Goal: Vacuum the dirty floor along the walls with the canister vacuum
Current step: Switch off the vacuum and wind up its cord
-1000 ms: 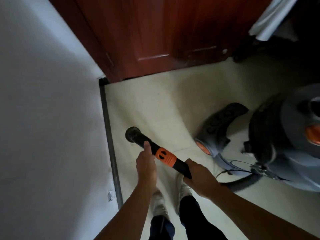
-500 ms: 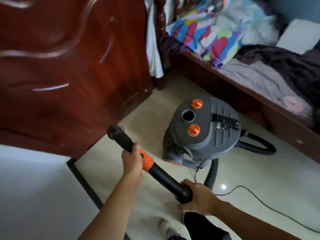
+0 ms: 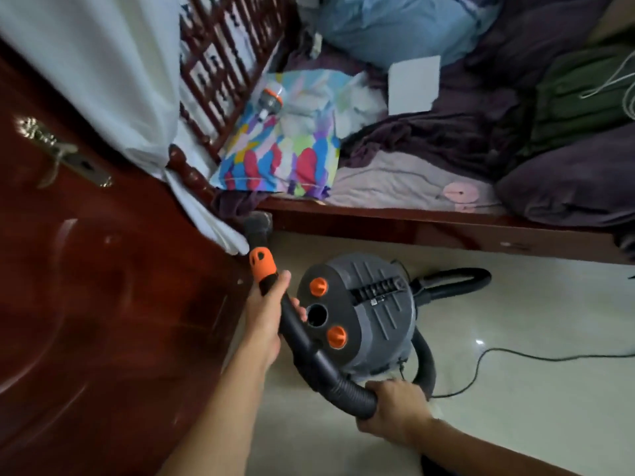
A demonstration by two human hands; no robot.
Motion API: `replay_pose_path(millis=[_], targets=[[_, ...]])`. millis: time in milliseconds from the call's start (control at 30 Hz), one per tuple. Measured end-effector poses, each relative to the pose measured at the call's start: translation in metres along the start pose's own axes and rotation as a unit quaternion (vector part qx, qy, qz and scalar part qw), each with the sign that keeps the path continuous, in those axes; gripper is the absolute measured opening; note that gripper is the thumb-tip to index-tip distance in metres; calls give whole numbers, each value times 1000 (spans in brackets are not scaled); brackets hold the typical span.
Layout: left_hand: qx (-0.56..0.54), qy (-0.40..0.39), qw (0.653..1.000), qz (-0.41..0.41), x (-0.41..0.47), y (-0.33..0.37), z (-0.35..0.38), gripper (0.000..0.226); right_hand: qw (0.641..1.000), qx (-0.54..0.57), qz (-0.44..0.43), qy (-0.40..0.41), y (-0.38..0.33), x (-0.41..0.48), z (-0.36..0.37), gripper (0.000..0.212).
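Fingers [image 3: 299,310] of left hand [image 3: 264,314] and right hand [image 3: 395,412] grip the hose [image 3: 309,352].

No readable text, label, brand or number anywhere; vacuum canister [image 3: 378,314] markings too blurred.

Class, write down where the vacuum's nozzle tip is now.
In the head view, the nozzle tip sits left of centre, at the corner where the bed frame meets the white cloth, left of the canister.
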State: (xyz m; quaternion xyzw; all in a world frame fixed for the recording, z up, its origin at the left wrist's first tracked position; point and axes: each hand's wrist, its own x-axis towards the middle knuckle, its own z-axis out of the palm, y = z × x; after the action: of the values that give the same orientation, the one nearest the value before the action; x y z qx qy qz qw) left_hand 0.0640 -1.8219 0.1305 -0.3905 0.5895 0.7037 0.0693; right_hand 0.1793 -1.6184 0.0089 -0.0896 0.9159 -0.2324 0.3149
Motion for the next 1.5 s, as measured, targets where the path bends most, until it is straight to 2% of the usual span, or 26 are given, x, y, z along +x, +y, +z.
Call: replay_pose_path(millis=[67, 167, 300, 400, 500, 567, 633, 700, 733, 867, 933, 1000, 1033, 1100, 1167, 1200, 1267, 1400, 1500], targets=[[85, -27, 995, 42, -2, -4, 10, 28, 997, 46, 20, 63, -29, 7, 0, 59], [199, -44, 976, 81, 4, -10, 5, 37, 990, 75, 48, 107, -64, 19, 6, 65], [318, -145, 930, 111, 32, -1, -18, 44, 982, 117, 91, 119, -107, 46, 12, 69], [364, -212, 898, 126, 59, 22, -45, 39, 980, 179, 41, 75, -143, 66, 9, 67], [369, -262, 885, 112, 84, 56, -71, 44, 968, 245, -6, 57, -172, 79, -1, 73], [361, -289, 881, 98, 98, 81, -78, 52, 962, 258, 18, 88, -177, 86, -13, 77], [377, -327, 861, 91, 109, 103, -77, 57, 949, 252, 84, 170, -171, 88, -28, 63], [408, -380, 825, 97, 112, 121, -67, 57, 923, 205, 174, 276, -153, 84, -47, 45], [420, -408, 805, 99, 112, 128, -59, 57, 902, 189, 210, 327, -142, 81, -59, 43], [489, -494, 707, 129, 106, 147, -15, 65, 837, 82, 246, 482, -97, 69, -114, 67], [521, -531, 656, 131, 101, 151, 11, 70, 838, 33, 250, 483, -79, 64, -138, 84], [545, -561, 611, 124, 94, 150, 37, 72, 862, -8, 254, 438, -62, 62, -153, 90], [556, -573, 591, 117, 91, 149, 49, 71, 876, -23, 250, 412, -52, 62, -157, 84], [577, -589, 557, 96, 88, 145, 74, 69, 896, -18, 239, 374, -33, 62, -160, 57], [602, -591, 531, 77, 92, 139, 96, 65, 906, 29, 240, 349, -13, 65, -161, 31], [612, -587, 525, 72, 96, 134, 105, 60, 907, 56, 247, 335, -3, 67, -159, 28], [615, -565, 544, 79, 110, 122, 117, 50, 901, 88, 270, 329, 17, 70, -149, 30], [577, -479, 657, 77, 154, 84, 108, 45, 854, 150, 368, 336, 55, 66, -117, 25], [520, -407, 751, -3, 173, 45, 89, 35, 822, 195, 423, 328, 77, 55, -95, 20]])
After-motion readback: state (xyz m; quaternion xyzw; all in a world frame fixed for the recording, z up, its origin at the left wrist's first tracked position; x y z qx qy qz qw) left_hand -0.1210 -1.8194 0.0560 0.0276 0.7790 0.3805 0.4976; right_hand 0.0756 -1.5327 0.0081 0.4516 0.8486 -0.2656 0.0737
